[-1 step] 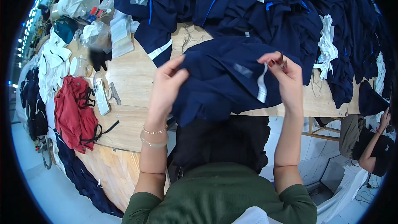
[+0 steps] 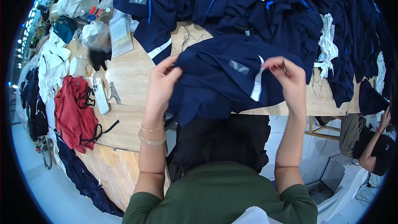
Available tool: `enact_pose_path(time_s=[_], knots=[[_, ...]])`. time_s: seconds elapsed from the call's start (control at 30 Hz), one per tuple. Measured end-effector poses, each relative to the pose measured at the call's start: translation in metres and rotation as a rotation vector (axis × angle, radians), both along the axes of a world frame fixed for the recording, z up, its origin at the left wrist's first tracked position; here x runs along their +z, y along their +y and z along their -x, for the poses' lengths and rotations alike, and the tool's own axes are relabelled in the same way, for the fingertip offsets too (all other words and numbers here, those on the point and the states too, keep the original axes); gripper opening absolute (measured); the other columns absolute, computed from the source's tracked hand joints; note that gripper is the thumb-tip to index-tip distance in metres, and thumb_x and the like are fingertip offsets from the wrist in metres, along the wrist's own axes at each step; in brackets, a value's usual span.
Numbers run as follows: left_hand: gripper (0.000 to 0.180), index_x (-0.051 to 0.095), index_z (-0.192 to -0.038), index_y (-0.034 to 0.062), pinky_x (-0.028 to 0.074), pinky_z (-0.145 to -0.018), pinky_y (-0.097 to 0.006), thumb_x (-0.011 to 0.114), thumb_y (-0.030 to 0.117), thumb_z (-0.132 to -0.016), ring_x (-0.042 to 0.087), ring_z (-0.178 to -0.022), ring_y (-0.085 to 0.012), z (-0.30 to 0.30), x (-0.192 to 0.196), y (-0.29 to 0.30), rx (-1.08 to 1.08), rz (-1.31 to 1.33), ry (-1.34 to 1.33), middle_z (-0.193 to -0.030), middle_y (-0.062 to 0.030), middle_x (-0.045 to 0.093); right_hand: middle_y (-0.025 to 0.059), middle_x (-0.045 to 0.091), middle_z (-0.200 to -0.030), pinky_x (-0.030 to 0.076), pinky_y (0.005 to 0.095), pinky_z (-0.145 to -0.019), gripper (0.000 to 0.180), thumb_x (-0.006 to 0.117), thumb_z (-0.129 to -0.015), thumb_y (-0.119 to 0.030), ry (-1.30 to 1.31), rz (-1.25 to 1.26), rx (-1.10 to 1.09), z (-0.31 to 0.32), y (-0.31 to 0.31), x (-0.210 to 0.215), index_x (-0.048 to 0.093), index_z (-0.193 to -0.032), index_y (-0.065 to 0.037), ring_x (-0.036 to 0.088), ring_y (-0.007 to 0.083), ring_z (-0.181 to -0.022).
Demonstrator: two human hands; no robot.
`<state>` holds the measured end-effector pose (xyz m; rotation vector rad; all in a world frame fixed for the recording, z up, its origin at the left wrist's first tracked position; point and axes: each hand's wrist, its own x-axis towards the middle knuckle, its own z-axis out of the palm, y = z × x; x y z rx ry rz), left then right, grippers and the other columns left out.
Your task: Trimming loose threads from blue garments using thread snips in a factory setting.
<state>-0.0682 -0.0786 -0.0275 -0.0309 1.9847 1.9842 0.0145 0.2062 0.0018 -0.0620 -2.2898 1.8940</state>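
A navy blue garment point(image 2: 219, 83) with a grey patch and a white stripe lies over the front edge of the wooden table point(image 2: 128, 74). My left hand point(image 2: 161, 84) grips its left edge, with bracelets on the wrist. My right hand point(image 2: 287, 79) pinches the fabric at the right, beside the white stripe, and seems to hold a small thin tool, too small to tell what. The cloth is stretched between both hands.
A big heap of navy garments point(image 2: 265, 4) covers the far side of the table. A red garment point(image 2: 74, 112), a phone point(image 2: 101, 96), clear packets point(image 2: 121, 33) and white cloths point(image 2: 56, 60) lie at the left. Another person point(image 2: 373, 145) sits low at the right.
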Motion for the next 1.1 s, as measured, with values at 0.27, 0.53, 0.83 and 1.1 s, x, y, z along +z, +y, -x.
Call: enact_pose_path(time_s=[0.27,0.53,0.83,1.1], knots=[[0.032,0.069,-0.113,0.0037,0.029,-0.053,-0.015,0.051,-0.001,-0.087,0.036,-0.060,0.0007,0.010,-0.022,-0.018,0.023,0.194,0.020,-0.083,0.0050,0.060,0.0037,0.047,-0.071,0.042,0.0313,-0.058,0.045,0.067,-0.071,-0.003,-0.006,-0.944,0.388,-0.067,-0.018,-0.028,0.067,-0.113,-0.019,0.054,0.0187,-0.061],[0.030,0.069,-0.111,0.0026,0.036,-0.060,-0.017,0.052,0.001,-0.087,0.043,-0.066,-0.0026,0.013,-0.021,-0.030,0.033,0.294,0.084,-0.085,0.0015,0.061,0.0054,0.059,-0.078,0.046,0.0261,-0.061,0.021,0.065,-0.074,0.006,0.024,-0.617,-0.011,-0.050,0.023,-0.044,0.064,-0.092,-0.005,0.060,0.0170,-0.069],[0.032,0.055,-0.123,0.0038,0.037,-0.061,-0.015,0.053,0.004,-0.091,0.045,-0.068,-0.0014,0.015,-0.017,-0.013,-0.086,-0.212,-0.187,-0.088,0.0044,0.055,-0.0084,0.045,-0.066,0.022,0.0190,-0.047,0.016,0.061,-0.095,-0.019,0.008,0.392,-0.474,-0.013,0.026,-0.060,0.063,-0.097,-0.004,0.032,0.0010,-0.052],[0.066,0.040,-0.139,0.0036,0.051,-0.084,-0.022,0.063,-0.015,-0.079,0.059,-0.094,-0.0097,0.002,-0.004,-0.005,-0.245,-0.527,-0.167,-0.103,-0.0048,0.059,0.0000,0.065,-0.096,0.043,0.0220,-0.081,0.017,0.059,-0.097,-0.018,0.106,0.390,-0.630,-0.006,0.052,-0.084,0.065,-0.101,-0.003,0.056,0.0055,-0.086]])
